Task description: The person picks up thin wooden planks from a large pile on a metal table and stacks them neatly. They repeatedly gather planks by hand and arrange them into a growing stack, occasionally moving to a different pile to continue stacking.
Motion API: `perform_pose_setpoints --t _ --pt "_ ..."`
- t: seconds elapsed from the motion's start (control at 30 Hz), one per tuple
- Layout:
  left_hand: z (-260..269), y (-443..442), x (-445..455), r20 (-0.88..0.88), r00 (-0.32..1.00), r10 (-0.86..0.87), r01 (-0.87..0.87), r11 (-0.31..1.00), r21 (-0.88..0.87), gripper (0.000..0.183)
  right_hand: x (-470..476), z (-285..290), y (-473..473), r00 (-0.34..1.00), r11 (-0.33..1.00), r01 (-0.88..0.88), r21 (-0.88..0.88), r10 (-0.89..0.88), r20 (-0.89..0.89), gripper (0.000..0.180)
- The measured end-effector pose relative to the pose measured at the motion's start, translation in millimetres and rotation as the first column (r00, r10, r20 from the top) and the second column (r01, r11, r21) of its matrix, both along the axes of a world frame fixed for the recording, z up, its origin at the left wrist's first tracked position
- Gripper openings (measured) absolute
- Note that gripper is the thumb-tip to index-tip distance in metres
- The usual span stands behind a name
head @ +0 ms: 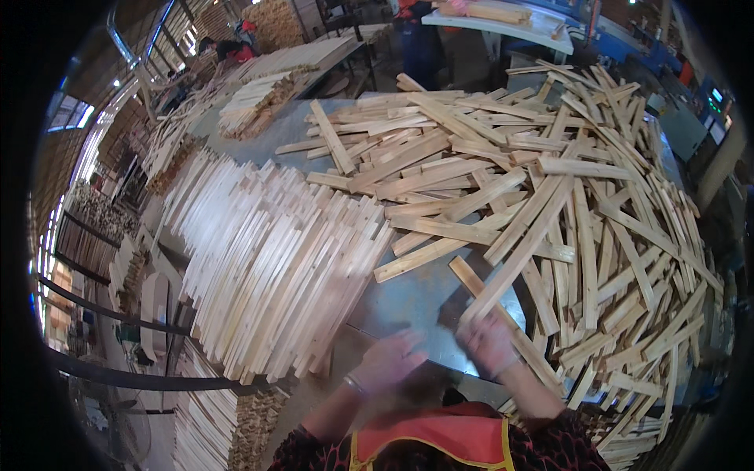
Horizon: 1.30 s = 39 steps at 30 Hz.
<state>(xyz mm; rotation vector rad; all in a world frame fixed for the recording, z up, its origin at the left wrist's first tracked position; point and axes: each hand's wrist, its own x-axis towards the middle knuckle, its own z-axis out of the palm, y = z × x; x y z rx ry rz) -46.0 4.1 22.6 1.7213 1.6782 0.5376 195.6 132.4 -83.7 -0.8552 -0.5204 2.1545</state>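
Observation:
My right hand (488,342), blurred, grips the near end of a long wooden strip (521,250). That strip slants up and away over the loose pile of wooden strips (436,171). Beneath it, another strip (536,356) passes close by my right wrist. My left hand (392,360) hovers at the near edge of the metal tabletop (406,300), with its fingers a little apart and nothing visible in them. Left of it lie many pale strips side by side in a flat, aligned row (277,253), their ends uneven.
The jumbled pile spreads across the table's far and right sides. Stacked strips (206,424) stand low at the left, beside a dark metal rail (147,380). Further off are a bundle of strips (259,103), a white table (500,26), a standing person (419,47) and a bending person (230,52).

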Motion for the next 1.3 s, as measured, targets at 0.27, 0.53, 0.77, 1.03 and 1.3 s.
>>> perform_pose_setpoints --t 0.27,0.53,0.77,1.03,1.3 --pt "-32.5 67.2 15.0 0.534 0.732 0.424 -0.117 0.850 -0.514 0.060 -42.1 -43.3 -92.5 0.685 0.636 -0.728 0.257 0.661 0.305 0.040" --pt "-4.7 -43.1 -54.0 0.569 0.495 0.657 -0.411 0.754 -0.512 0.045 -114.8 12.1 109.6 0.194 -0.064 -0.972 0.227 -0.765 0.614 0.058" --pt "-35.1 -102.6 -102.0 -0.011 0.803 0.595 -0.581 0.780 -0.232 0.039 -105.6 26.1 185.3 -0.127 0.134 -0.990 -0.037 -0.765 0.632 0.039" --pt "-123.1 -88.4 -131.0 -0.286 0.801 0.526 -0.384 0.818 0.428 0.051 11.4 150.5 166.9 -0.219 0.459 -0.844 0.276 -0.767 0.603 0.056" --pt "-63.1 -26.3 -121.6 -0.537 0.792 0.290 -0.226 0.957 0.184 0.081 -105.6 88.3 86.3 0.604 0.857 -0.379 0.348 -0.056 0.795 0.059"
